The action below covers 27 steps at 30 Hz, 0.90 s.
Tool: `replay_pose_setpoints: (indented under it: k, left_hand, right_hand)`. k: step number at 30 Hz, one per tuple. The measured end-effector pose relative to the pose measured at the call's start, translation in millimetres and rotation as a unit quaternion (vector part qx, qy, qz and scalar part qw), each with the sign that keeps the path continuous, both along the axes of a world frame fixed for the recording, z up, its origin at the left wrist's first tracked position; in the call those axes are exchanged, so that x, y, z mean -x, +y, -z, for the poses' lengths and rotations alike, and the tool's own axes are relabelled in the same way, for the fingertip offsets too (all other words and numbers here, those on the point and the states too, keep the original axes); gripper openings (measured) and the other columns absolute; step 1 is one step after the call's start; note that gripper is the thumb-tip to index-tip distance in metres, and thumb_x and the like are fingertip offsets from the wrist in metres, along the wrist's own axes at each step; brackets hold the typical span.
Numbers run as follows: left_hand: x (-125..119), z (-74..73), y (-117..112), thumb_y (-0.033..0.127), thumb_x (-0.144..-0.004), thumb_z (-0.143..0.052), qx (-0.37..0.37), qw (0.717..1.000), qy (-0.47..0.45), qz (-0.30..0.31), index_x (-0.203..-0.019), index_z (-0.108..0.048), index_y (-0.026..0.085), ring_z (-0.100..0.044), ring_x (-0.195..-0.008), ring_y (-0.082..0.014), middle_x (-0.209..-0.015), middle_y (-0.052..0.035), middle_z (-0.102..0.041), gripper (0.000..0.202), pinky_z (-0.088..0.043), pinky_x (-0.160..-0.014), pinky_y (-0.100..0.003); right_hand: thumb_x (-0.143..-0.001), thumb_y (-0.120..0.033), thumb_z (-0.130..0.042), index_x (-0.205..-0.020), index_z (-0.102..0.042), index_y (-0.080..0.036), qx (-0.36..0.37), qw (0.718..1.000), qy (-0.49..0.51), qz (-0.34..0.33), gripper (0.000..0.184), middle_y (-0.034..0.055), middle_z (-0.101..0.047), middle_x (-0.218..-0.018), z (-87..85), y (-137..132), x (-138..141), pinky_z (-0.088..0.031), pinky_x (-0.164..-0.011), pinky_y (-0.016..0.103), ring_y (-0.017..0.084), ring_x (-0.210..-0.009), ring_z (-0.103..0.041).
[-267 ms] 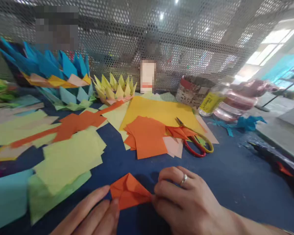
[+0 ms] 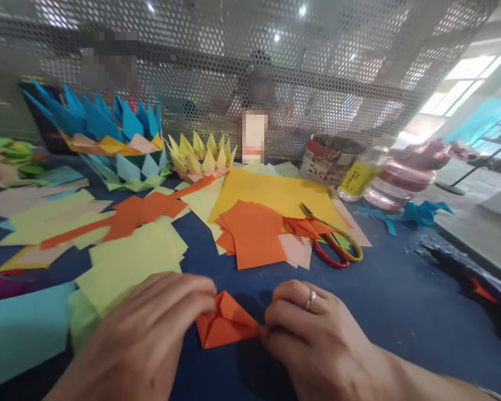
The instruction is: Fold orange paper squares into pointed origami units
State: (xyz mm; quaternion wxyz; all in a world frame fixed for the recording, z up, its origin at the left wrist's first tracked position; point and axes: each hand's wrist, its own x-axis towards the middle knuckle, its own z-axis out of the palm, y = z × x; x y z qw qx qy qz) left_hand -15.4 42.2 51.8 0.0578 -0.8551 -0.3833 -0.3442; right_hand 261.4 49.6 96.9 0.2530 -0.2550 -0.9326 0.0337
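Note:
A small orange folded paper (image 2: pixel 227 323) lies on the dark blue tabletop, its flaps creased into triangles. My right hand (image 2: pixel 313 323), with a ring on one finger, pinches the paper's right corner. Curled over the left side, my left hand (image 2: pixel 150 323) has its fingertips closed on the upper left edge. Its thumb is hidden. Beyond my hands sits a stack of orange paper squares (image 2: pixel 259 234). Light yellow-green squares (image 2: pixel 137 250) are piled behind my left hand.
Scissors (image 2: pixel 334 239) with red and yellow handles lie right of the orange stack, over yellow sheets (image 2: pixel 275 189). A glue gun (image 2: pixel 471 278) rests at the right. A bottle (image 2: pixel 359 172), a paper-covered round container (image 2: pixel 329 156) and folded paper crowns (image 2: pixel 117 145) stand at the back.
My left hand has risen from the near left side of the orange paper to its upper left edge. The left flap now lies folded differently. My right hand keeps its pinch.

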Motion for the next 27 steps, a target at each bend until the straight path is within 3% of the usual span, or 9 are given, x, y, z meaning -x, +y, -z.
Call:
replay_pose_setpoints:
  k: [3, 6, 10, 14, 18, 21, 24, 27]
  left_hand:
    - [1, -14.7, 17, 0.012, -0.103, -0.042, 0.067, 0.997, -0.009, 0.032, -0.13, -0.06, 0.028, -0.07, -0.123, -0.0083, -0.132, 0.0015, -0.071, 0.036, -0.053, -0.104, -0.01]
    - [0, -20.3, 26, 0.011, -0.104, -0.039, 0.112, 0.992, -0.012, 0.064, -0.136, -0.057, 0.03, -0.072, -0.124, -0.0082, -0.133, 0.0028, -0.072, 0.042, -0.054, -0.103, -0.01]
    - [-4, -29.2, 28, 0.007, -0.103, -0.037, 0.141, 0.982, -0.02, 0.12, -0.132, -0.06, 0.034, -0.075, -0.118, -0.0062, -0.126, 0.005, -0.075, 0.046, -0.055, -0.096, -0.007]
    - [-8, -37.7, 26, 0.001, -0.096, -0.038, 0.174, 0.969, -0.026, 0.176, -0.126, -0.065, 0.034, -0.074, -0.115, -0.0028, -0.126, 0.0054, -0.073, 0.052, -0.05, -0.101, -0.005]
    - [-10, -36.2, 23, 0.002, -0.1, -0.047, 0.211, 0.951, -0.04, 0.224, -0.117, -0.067, 0.03, -0.074, -0.104, -0.0035, -0.115, 0.0039, -0.074, 0.038, -0.052, -0.095, -0.005]
    - [-10, -31.8, 19, 0.002, -0.101, -0.048, 0.144, 0.963, -0.015, 0.228, -0.113, -0.068, 0.026, -0.072, -0.102, -0.0077, -0.111, 0.0006, -0.074, 0.033, -0.056, -0.093, -0.011]
    - [-4, -25.3, 12, 0.005, -0.102, -0.046, -0.004, 0.985, 0.037, 0.166, -0.121, -0.068, 0.021, -0.069, -0.111, -0.0139, -0.117, -0.0031, -0.075, 0.033, -0.053, -0.109, -0.021]
    - [3, -15.8, 5, 0.008, -0.104, -0.044, -0.124, 0.98, 0.122, 0.1, -0.132, -0.067, 0.013, -0.066, -0.126, -0.0212, -0.131, -0.0073, -0.074, 0.037, -0.043, -0.124, -0.032]
  right_hand:
    - [-0.092, 0.001, -0.045, -0.078, -0.07, -0.015, -0.005, 1.0, 0.004, -0.008, 0.033, 0.005, -0.069, -0.08, -0.8, 1, 0, -0.052, -0.066, 0.032, 0.019, -0.079, -0.058]
    - [-0.088, 0.003, -0.045, -0.078, -0.072, -0.014, -0.017, 1.0, 0.006, -0.007, 0.033, 0.0053, -0.069, -0.08, -1.0, 3, 1, -0.052, -0.065, 0.032, 0.02, -0.079, -0.057]
    - [-0.086, 0.005, -0.046, -0.078, -0.072, -0.014, -0.035, 0.999, 0.011, -0.012, 0.033, 0.0054, -0.069, -0.081, -0.4, 5, 1, -0.053, -0.066, 0.032, 0.02, -0.078, -0.057]
    - [-0.088, 0.004, -0.047, -0.078, -0.072, -0.014, -0.041, 0.999, 0.003, -0.016, 0.033, 0.0054, -0.07, -0.083, 2.1, 5, -1, -0.054, -0.068, 0.032, 0.02, -0.08, -0.058]
    - [-0.09, 0.003, -0.047, -0.079, -0.072, -0.015, -0.05, 0.999, -0.001, -0.012, 0.033, 0.0055, -0.07, -0.084, 3.8, 5, -2, -0.054, -0.067, 0.033, 0.021, -0.08, -0.058]
    - [-0.092, 0.002, -0.046, -0.084, -0.073, -0.015, -0.051, 0.999, 0.004, 0.004, 0.033, 0.0063, -0.072, -0.088, 0.0, 4, 1, -0.054, -0.068, 0.034, 0.021, -0.08, -0.059]
    - [-0.102, -0.006, -0.049, -0.108, -0.075, -0.013, -0.048, 0.998, 0.031, 0.024, 0.028, 0.0084, -0.075, -0.101, -8.4, 1, 5, -0.057, -0.078, 0.036, 0.022, -0.087, -0.063]
    - [-0.109, -0.025, -0.056, -0.119, -0.071, -0.013, -0.036, 0.998, 0.049, 0.025, 0.022, 0.0093, -0.076, -0.105, -13.4, -4, 8, -0.057, -0.083, 0.037, 0.023, -0.09, -0.066]
